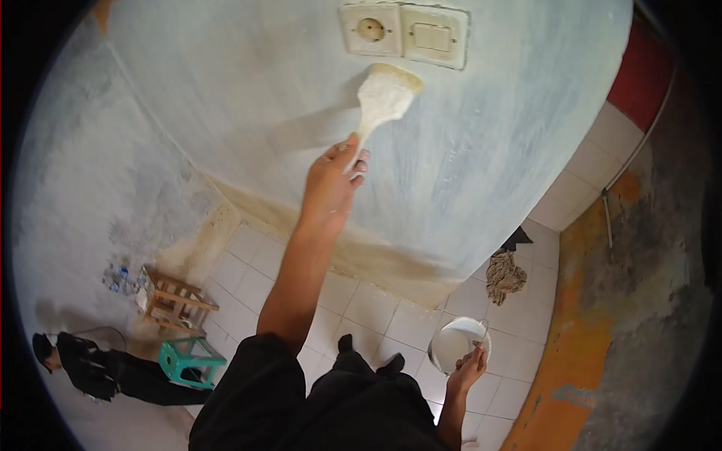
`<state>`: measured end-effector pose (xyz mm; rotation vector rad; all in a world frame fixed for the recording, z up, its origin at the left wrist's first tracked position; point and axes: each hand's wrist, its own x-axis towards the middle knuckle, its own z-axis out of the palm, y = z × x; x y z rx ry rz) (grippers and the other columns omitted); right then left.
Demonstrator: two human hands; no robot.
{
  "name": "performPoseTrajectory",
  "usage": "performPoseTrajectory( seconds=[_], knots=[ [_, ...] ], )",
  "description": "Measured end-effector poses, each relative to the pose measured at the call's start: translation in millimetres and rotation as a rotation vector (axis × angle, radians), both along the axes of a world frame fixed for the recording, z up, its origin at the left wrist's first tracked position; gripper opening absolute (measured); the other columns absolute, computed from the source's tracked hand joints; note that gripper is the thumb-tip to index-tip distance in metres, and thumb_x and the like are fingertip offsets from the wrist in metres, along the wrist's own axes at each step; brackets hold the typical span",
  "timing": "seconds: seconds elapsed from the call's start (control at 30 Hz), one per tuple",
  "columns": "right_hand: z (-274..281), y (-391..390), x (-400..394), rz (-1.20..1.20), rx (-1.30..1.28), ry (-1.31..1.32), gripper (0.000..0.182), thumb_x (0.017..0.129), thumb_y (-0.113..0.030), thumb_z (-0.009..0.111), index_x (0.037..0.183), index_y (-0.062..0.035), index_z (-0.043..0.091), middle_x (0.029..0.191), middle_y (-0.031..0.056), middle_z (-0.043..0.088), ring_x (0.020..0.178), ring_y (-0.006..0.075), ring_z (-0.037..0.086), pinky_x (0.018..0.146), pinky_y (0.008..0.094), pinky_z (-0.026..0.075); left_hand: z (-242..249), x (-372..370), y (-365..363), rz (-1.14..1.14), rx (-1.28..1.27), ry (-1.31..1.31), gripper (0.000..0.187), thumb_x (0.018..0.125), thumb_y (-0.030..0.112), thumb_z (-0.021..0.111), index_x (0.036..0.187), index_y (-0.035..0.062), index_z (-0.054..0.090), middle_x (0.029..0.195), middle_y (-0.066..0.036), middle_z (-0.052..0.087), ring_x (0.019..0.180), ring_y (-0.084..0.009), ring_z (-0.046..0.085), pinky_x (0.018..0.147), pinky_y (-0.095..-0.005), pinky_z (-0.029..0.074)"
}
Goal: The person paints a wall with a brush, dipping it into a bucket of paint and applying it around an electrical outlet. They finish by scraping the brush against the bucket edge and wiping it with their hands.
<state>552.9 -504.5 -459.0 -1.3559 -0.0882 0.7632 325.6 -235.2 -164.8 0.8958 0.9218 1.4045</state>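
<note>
My left hand (331,180) is raised toward the wall and closed around the handle of a wide paintbrush (387,94). White paint coats the brush, and its bristle end lies close below the light switch (432,35). At waist height, my right hand (470,367) grips the near right side of a small bucket (440,338) holding white liquid paint. Whitish streaks over a blue-grey coat cover the wall (451,143) in front of me.
A power socket (371,30) adjoins the switch. On the tiled floor lies a crumpled cloth (505,276). At left are a wooden stool (179,303), a green plastic stool (192,359) and a person in black (94,366). An orange-and-grey wall (587,353) stands right.
</note>
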Motion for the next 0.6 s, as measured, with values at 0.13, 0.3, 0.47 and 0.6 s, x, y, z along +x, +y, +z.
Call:
performPoseTrajectory(
  seconds=[0.13, 0.3, 0.47, 0.6],
  knots=[
    [6.0, -6.8, 1.3, 0.013, -0.044, -0.008, 0.029, 0.099, -0.033, 0.053, 0.093, -0.0056, 0.06, 0.061, -0.0081, 0.029, 0.049, 0.0012, 0.024, 0.042, 0.0209, 0.02, -63.9, 13.9, 23.6, -0.007, -0.006, -0.053, 0.029, 0.096, 0.034, 0.062, 0.101, 0.0056, 0.06, 0.085, 0.0, 0.06, 0.072, -0.0068, 0.048, 0.07, -0.0238, 0.038],
    [11.8, -12.4, 4.0, -0.006, -0.082, -0.027, 0.028, 0.099, -0.032, 0.054, 0.094, -0.0048, 0.059, 0.061, -0.008, 0.028, 0.049, 0.0008, 0.023, 0.041, 0.0205, 0.019, -165.2, 17.5, 18.2, 0.103, -0.095, -0.002, 0.032, 0.096, 0.032, 0.062, 0.102, 0.0001, 0.061, 0.083, -0.002, 0.061, 0.066, -0.0059, 0.046, 0.063, -0.0222, 0.038],
    [9.1, -8.5, -4.0, -0.034, -0.081, -0.069, 0.027, 0.099, -0.034, 0.055, 0.096, -0.0072, 0.059, 0.059, -0.0086, 0.028, 0.048, 0.0008, 0.022, 0.042, 0.0206, 0.018, -276.2, 6.3, -5.5, 0.1, -0.23, 0.071, 0.031, 0.097, 0.03, 0.06, 0.101, -0.0005, 0.061, 0.077, -0.001, 0.059, 0.056, -0.0048, 0.04, 0.051, -0.0216, 0.031],
    [24.4, 0.4, -14.7, -0.048, -0.079, -0.076, 0.026, 0.1, -0.032, 0.054, 0.096, -0.0074, 0.059, 0.059, -0.0088, 0.028, 0.048, 0.0006, 0.022, 0.042, 0.0205, 0.018, -384.5, -1.4, -23.8, 0.152, -0.31, 0.261, 0.026, 0.097, 0.028, 0.059, 0.097, 0.0016, 0.061, 0.074, -0.001, 0.058, 0.052, -0.0046, 0.04, 0.045, -0.0218, 0.029]
  ],
)
